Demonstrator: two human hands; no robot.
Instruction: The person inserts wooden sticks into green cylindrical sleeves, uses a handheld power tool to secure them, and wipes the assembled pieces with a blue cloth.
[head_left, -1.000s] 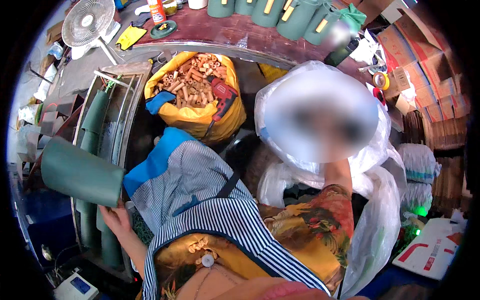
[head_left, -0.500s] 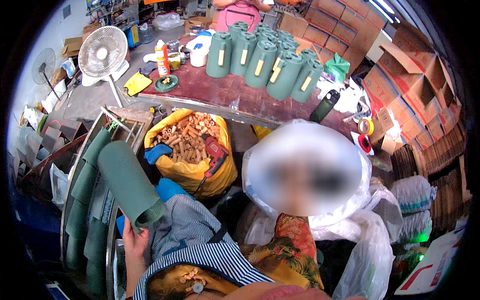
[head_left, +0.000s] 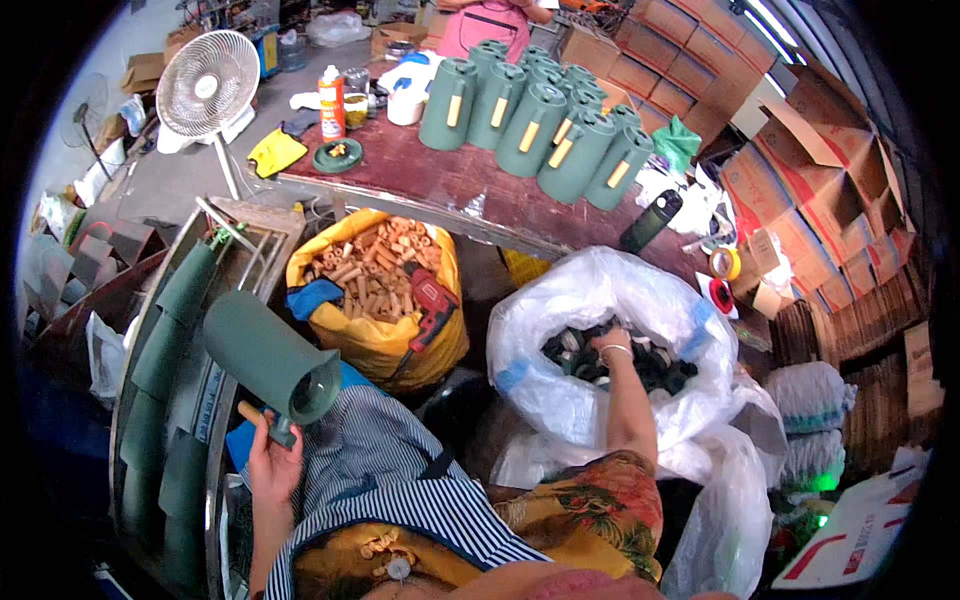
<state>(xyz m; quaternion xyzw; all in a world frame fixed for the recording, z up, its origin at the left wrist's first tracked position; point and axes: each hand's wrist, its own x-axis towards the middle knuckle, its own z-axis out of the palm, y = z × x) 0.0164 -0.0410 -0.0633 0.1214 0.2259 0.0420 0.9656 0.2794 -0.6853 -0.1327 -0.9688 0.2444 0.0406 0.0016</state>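
My left hand (head_left: 272, 462) is closed around the wooden-gripped handle of a green thermos jug body (head_left: 262, 345). The jug lies tilted, its open, flared end toward my lap. My right hand (head_left: 612, 340) reaches into a large clear-white plastic bag (head_left: 510, 310). Its fingers are curled and partly hidden among small dark-green and black parts (head_left: 660, 370), so what they grip is unclear. To the left, several green curved shells (head_left: 165, 360) sit in a long metal-edged trough (head_left: 130, 400).
A yellow sack (head_left: 450, 350) of wooden grips stands between the trough and the bag, a red power drill (head_left: 430, 305) on it. Several green jugs (head_left: 530, 125) stand on the dark red table (head_left: 400, 165). A fan (head_left: 207, 85) stands at left; a person (head_left: 485, 30) is beyond the table.
The jug in my left hand has turned, so its wooden-gripped handle and flared mouth now show. The bag's contents and my right hand, blurred before, are visible.
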